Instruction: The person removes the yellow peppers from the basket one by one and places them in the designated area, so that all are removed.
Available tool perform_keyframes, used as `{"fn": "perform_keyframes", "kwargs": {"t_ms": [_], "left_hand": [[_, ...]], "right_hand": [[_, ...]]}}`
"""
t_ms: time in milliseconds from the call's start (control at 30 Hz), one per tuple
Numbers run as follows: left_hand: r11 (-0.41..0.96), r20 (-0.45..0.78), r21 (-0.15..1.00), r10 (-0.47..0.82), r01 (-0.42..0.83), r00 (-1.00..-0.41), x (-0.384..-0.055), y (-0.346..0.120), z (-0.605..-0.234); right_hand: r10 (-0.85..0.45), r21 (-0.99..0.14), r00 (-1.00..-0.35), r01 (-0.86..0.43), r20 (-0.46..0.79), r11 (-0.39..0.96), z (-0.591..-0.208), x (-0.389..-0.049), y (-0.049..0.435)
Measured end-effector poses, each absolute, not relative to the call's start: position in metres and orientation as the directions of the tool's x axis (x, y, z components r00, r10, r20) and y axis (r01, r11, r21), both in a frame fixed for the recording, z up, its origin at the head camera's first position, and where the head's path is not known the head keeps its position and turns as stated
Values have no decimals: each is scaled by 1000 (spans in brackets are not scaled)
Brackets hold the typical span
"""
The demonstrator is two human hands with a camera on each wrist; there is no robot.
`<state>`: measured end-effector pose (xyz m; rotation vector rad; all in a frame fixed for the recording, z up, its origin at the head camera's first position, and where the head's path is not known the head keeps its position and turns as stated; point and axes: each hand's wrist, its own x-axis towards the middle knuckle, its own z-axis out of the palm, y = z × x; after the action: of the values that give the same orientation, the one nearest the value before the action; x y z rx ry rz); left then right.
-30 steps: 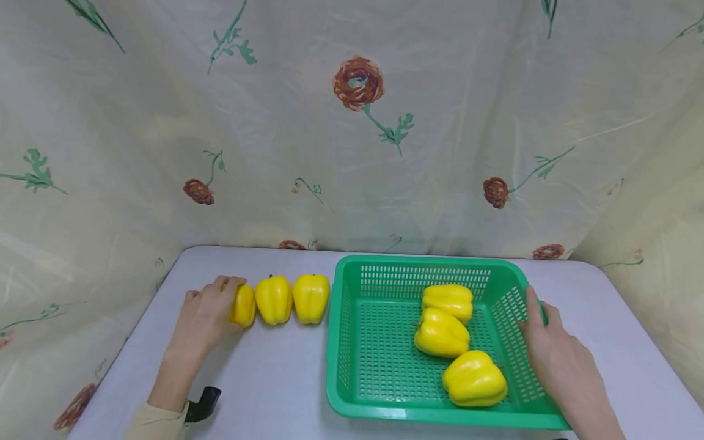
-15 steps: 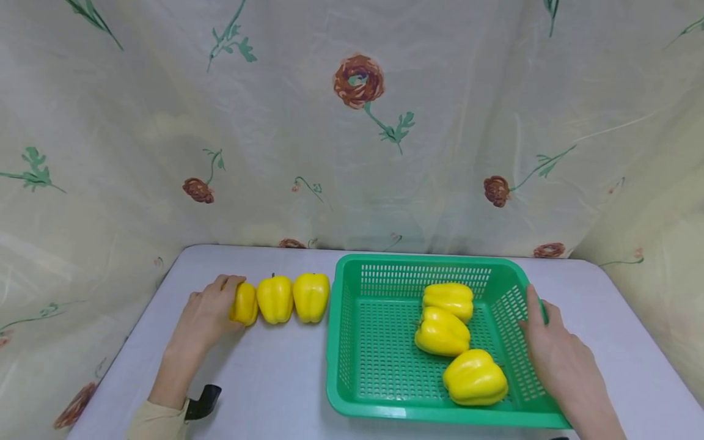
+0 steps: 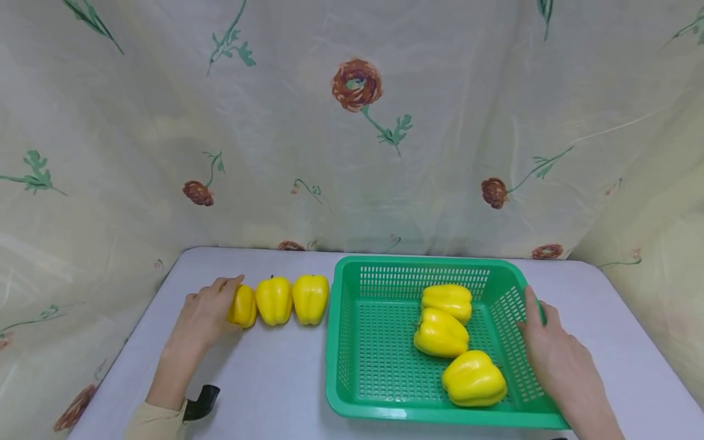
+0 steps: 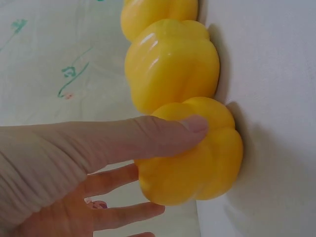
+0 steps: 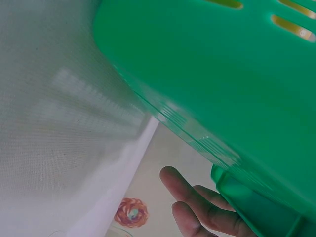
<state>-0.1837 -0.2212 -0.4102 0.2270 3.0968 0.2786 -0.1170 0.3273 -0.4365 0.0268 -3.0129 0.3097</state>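
My left hand holds the leftmost yellow bell pepper of a row on the table. The left wrist view shows the thumb lying across this bell pepper, with fingers along its far side. Two more peppers, a middle one and a right one, stand upright beside it. At the right, my right hand grips the rim of a green plastic basket, thumb on the inner side. Its fingers show outside the basket wall in the right wrist view. Three yellow bell peppers lie in the basket's right half.
A white-covered table bears everything. Behind it and at both sides hangs a pale floral curtain. The basket's left wall stands close to the right pepper of the row. A black band is at my left wrist.
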Motion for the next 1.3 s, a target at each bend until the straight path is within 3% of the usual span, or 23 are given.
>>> {"fn": "perform_keyframes", "kwargs": {"t_ms": [433, 800, 1300], "left_hand": [[974, 69, 130, 177, 185, -982, -171, -211, -398], [950, 234, 63, 283, 305, -930, -156, -174, -386], [917, 239, 49, 375, 397, -896, -148, -123, -384]], "right_hand": [[-12, -191, -992, -36, 123, 981, -437, -117, 327], [-15, -192, -991, -41, 135, 981, -438, -117, 327], [-11, -197, -990, -38, 137, 980, -437, -116, 327]]}}
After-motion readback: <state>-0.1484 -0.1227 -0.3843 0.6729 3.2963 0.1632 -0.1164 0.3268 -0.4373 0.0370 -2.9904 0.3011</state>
